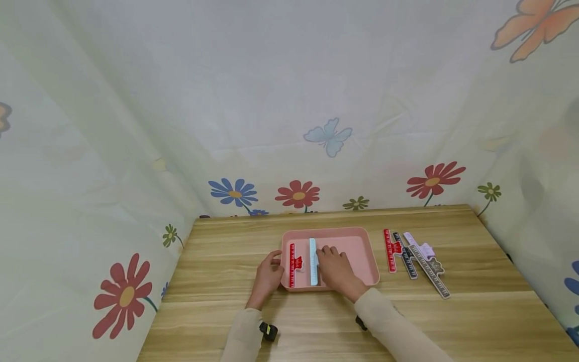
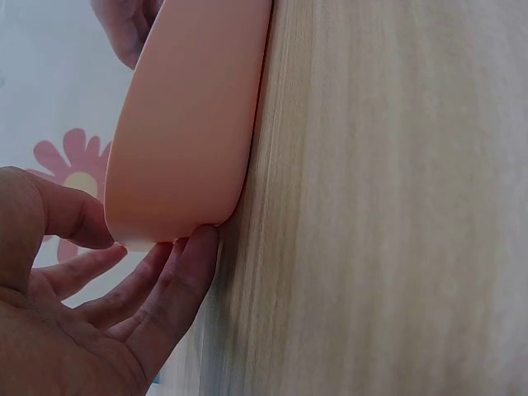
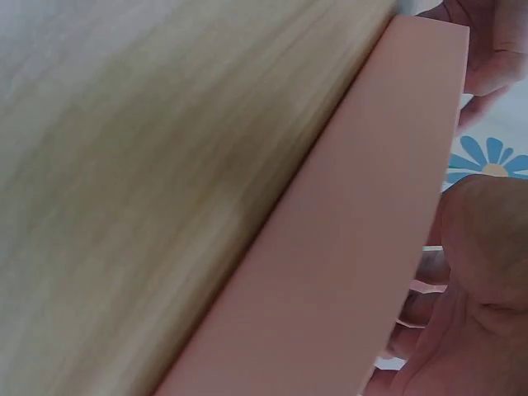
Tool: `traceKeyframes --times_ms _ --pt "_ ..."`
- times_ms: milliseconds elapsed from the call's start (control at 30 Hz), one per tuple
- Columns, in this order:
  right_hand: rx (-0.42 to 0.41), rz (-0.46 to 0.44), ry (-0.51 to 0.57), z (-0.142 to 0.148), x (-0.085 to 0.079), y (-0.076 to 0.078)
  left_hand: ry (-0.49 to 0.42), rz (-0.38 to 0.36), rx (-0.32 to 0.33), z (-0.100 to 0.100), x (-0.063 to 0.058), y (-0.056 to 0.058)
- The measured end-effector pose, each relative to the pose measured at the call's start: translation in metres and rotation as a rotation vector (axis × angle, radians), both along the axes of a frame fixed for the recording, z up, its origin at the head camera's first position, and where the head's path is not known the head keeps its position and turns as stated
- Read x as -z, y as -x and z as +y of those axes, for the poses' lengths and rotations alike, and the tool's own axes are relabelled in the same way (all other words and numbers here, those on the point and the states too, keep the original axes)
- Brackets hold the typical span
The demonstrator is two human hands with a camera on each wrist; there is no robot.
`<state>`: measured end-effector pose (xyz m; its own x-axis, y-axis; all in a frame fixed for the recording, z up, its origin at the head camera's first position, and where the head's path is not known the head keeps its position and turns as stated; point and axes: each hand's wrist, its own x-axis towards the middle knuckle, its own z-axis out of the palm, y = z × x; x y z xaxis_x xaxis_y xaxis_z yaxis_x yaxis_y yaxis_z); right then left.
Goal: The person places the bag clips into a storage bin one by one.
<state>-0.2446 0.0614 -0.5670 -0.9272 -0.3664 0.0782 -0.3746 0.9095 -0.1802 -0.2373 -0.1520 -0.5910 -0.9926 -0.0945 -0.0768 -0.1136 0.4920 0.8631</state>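
A shallow pink tray (image 1: 362, 239) sits on the wooden table. Inside it, at the left, lies a red ruler clip (image 1: 292, 266) with tick-like marks. A light blue ruler clip (image 1: 313, 264) stands parallel to it, farther right. My right hand (image 1: 334, 269) reaches over the tray's front rim and holds the blue clip at its right edge with bent fingers; the hand covers that side, and the tray wall (image 3: 330, 206) hides the fingertips in the right wrist view. With fairly straight fingers, my left hand (image 2: 107, 305) touches the outside of the tray's left end, its thumb at the rim.
To the tray's right lie another red ruler clip (image 1: 389, 251), a black one (image 1: 409, 264), a lilac one (image 1: 411, 239) and a grey one (image 1: 429, 271), partly overlapping. A flower-printed curtain (image 1: 253, 125) rises behind the table's back edge.
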Motion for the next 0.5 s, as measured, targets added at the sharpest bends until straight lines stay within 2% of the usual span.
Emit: traceKeyframes --times_ms 200,500 --pt "-0.002 -0.012 -0.031 -0.005 0.008 0.003 -0.003 -0.003 0.003 0.001 -0.001 0.0" --pt "-0.006 -0.03 -0.035 -0.014 0.006 0.003 -0.021 -0.002 0.005 0.0 -0.001 0.0"
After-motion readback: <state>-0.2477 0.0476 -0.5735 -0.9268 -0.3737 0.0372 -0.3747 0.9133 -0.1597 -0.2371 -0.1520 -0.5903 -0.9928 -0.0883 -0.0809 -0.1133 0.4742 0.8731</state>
